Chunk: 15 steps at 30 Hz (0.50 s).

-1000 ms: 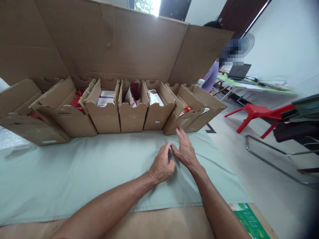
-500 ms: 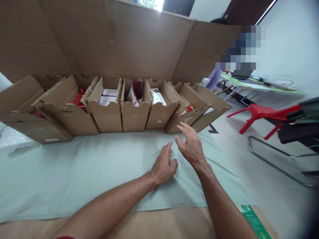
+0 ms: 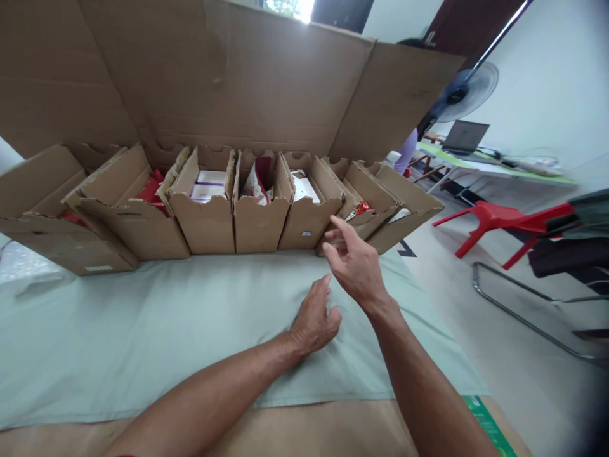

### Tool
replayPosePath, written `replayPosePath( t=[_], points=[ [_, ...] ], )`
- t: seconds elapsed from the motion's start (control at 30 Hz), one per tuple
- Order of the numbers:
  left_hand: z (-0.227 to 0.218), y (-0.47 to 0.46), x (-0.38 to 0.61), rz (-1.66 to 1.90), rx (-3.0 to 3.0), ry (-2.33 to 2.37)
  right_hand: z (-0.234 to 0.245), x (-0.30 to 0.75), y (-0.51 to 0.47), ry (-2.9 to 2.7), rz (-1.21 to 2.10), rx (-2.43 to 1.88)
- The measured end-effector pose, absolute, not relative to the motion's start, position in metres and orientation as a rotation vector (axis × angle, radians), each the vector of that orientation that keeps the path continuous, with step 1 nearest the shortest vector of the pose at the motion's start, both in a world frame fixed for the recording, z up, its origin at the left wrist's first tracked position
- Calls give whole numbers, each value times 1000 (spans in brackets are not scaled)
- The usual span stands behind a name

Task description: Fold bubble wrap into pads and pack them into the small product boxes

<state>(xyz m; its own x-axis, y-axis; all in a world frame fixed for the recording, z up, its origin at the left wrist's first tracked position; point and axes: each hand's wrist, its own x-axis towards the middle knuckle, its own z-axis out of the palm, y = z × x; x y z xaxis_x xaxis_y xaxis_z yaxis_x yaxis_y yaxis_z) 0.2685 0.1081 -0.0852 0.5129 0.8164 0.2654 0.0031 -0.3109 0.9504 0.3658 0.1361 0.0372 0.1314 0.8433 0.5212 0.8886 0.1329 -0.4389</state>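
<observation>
The right hand's fingers curl loosely, the index reaching toward eleven o'clock, the thumb parted from it. That right hand (image 3: 354, 260) is raised in front of the sixth cardboard box (image 3: 373, 225); whether it touches cannot be told. Its forearm comes in from five o'clock. Just beside it, at half past seven, the left hand (image 3: 314, 320) lies low over the green cloth (image 3: 166, 324), fingers together toward one o'clock, thumb spread away; its forearm comes from eight. Beyond both hands, seven open-topped boxes (image 3: 259, 227) curve from half past nine to two o'clock. The third, counted from the left, holds two white cartons (image 3: 208, 184); the fourth, one patterned pouch (image 3: 257, 184). Farther out, one red chair (image 3: 499, 219) stands near three o'clock.
</observation>
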Motion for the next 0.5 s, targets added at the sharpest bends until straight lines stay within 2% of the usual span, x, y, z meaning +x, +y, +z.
replayPosePath(
  t=[0.27,0.5],
  points=[
    [-85,111,267,900,1857,701,66,341,202,-1737,-166,-2069],
    [-56,85,259,722,2088,662,70,330,143,-1671,-238,-2021]
  ],
)
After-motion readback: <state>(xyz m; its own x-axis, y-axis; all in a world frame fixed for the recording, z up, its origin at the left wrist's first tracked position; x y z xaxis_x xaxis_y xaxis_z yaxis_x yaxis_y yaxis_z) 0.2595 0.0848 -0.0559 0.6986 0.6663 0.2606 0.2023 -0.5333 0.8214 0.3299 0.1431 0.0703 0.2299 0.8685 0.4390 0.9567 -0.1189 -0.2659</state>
